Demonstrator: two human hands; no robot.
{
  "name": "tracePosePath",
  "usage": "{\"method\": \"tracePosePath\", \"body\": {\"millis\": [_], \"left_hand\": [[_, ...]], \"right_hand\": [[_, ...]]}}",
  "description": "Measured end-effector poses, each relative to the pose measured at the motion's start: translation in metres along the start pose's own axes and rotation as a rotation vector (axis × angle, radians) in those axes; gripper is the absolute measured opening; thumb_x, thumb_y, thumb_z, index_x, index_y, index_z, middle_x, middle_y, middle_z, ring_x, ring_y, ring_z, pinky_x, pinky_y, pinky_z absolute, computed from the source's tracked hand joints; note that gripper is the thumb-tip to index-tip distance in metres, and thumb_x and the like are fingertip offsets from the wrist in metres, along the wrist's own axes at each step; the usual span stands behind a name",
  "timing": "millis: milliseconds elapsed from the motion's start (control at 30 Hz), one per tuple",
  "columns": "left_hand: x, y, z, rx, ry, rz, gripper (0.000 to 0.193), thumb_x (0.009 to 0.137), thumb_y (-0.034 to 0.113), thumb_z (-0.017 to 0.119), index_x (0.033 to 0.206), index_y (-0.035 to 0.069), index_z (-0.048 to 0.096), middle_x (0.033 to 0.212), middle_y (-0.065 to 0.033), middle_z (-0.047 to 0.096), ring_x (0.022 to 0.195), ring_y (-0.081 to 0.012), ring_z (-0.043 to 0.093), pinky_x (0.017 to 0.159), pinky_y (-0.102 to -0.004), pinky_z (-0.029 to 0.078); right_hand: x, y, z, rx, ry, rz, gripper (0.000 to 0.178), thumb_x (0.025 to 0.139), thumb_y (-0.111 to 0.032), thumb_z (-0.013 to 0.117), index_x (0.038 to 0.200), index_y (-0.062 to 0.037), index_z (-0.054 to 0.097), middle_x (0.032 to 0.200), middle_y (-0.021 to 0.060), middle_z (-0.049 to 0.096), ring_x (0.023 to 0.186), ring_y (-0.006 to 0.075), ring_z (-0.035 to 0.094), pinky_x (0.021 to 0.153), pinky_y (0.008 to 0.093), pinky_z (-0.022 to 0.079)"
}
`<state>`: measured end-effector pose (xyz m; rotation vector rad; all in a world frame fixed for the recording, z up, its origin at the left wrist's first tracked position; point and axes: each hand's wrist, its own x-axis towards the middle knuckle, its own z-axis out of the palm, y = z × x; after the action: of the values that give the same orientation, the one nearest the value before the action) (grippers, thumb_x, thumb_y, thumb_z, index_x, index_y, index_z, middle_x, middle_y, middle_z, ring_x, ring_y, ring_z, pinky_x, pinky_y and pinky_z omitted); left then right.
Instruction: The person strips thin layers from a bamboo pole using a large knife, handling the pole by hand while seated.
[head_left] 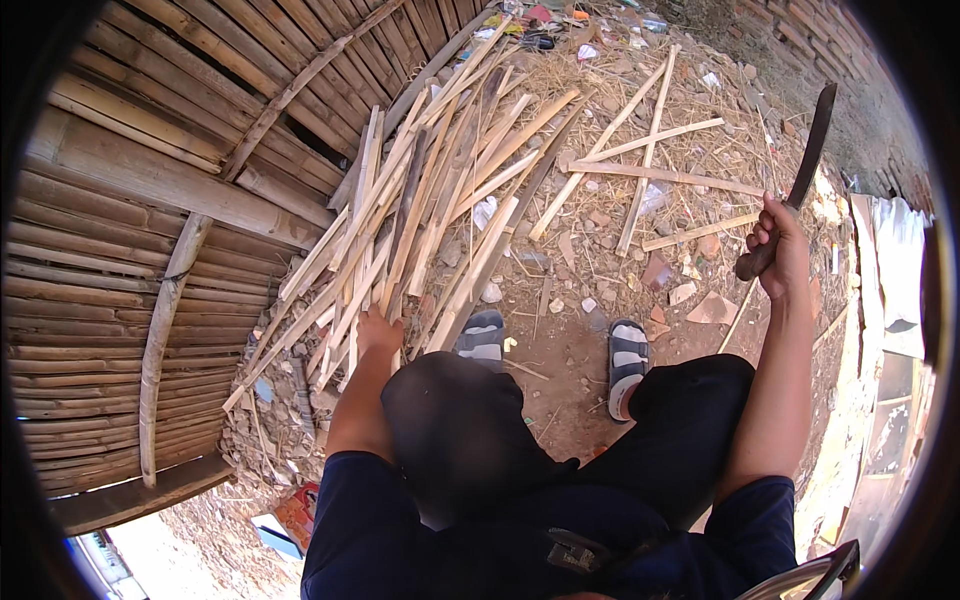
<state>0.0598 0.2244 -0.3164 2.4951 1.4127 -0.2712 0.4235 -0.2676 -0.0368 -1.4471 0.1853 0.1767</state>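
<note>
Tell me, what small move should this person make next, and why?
I'd suggest the left hand draw one strip out of the pile of wooden strips: that hand is at the pile's near end, where many strips lie crossed over one another, while the right hand grips a long-bladed knife well away from it.

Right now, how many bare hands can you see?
2: the bare left hand, at the pile of long, pale wooden sticks, and the bare right hand, gripping the long, dark, curved-bladed knife.
</note>
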Motion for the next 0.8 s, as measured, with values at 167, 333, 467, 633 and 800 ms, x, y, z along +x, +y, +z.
{"method": "tracePosePath", "body": {"millis": [167, 333, 467, 633, 800], "left_hand": [[0.022, -0.020, 0.016, -0.107, -0.077, -0.042, 0.061, 0.094, 0.031, 0.069, 0.144, 0.003, 0.048, 0.138, -0.0266, 0.058, 0.124, -0.0439, 0.061, 0.106, -0.0516, 0.051], [0.010, -0.030, 0.012, -0.028, 0.042, 0.021, 0.043, 0.099, 0.031, 0.063, 0.131, 0.003, 0.060, 0.130, -0.0242, 0.063, 0.119, -0.0439, 0.064, 0.099, -0.0529, 0.054], [-0.002, -0.029, -0.029, 0.082, 0.111, 0.067, 0.034, 0.102, 0.033, 0.058, 0.117, 0.003, 0.065, 0.125, -0.0227, 0.065, 0.113, -0.0442, 0.066, 0.092, -0.0548, 0.056], [-0.012, -0.030, -0.067, -0.001, 0.108, 0.144, 0.043, 0.103, 0.039, 0.055, 0.106, -0.002, 0.066, 0.106, -0.0303, 0.071, 0.103, -0.0470, 0.070, 0.090, -0.0559, 0.054], [-0.040, -0.047, -0.089, -0.139, 0.167, 0.207, 0.044, 0.100, 0.043, 0.063, 0.103, 0.000, 0.070, 0.079, -0.0239, 0.071, 0.084, -0.0460, 0.070, 0.080, -0.0513, 0.053]], "right_hand": [[-0.005, 0.000, 0.022, -0.037, 0.008, 0.007, 0.028, 0.100, -0.029, 0.072, 0.085, -0.0159, 0.052, 0.070, -0.0057, 0.047, 0.059, 0.0063, 0.044, 0.059, 0.0264, 0.040], [-0.010, 0.003, 0.031, -0.058, -0.089, -0.003, 0.026, 0.096, -0.026, 0.075, 0.096, -0.0124, 0.054, 0.076, -0.0042, 0.049, 0.063, 0.0082, 0.045, 0.062, 0.0268, 0.042], [-0.016, 0.000, 0.045, -0.053, -0.139, -0.004, 0.024, 0.095, -0.026, 0.075, 0.098, -0.0109, 0.056, 0.075, -0.0037, 0.049, 0.064, 0.0089, 0.046, 0.062, 0.0270, 0.042], [-0.023, -0.001, 0.055, -0.065, -0.194, -0.028, 0.025, 0.094, -0.026, 0.076, 0.095, -0.0107, 0.056, 0.075, -0.0029, 0.050, 0.062, 0.0098, 0.047, 0.060, 0.0272, 0.042], [-0.034, -0.005, 0.065, -0.138, -0.228, -0.084, 0.029, 0.092, -0.027, 0.079, 0.090, -0.0099, 0.056, 0.076, -0.0013, 0.053, 0.061, 0.0104, 0.050, 0.057, 0.0275, 0.042]]}}
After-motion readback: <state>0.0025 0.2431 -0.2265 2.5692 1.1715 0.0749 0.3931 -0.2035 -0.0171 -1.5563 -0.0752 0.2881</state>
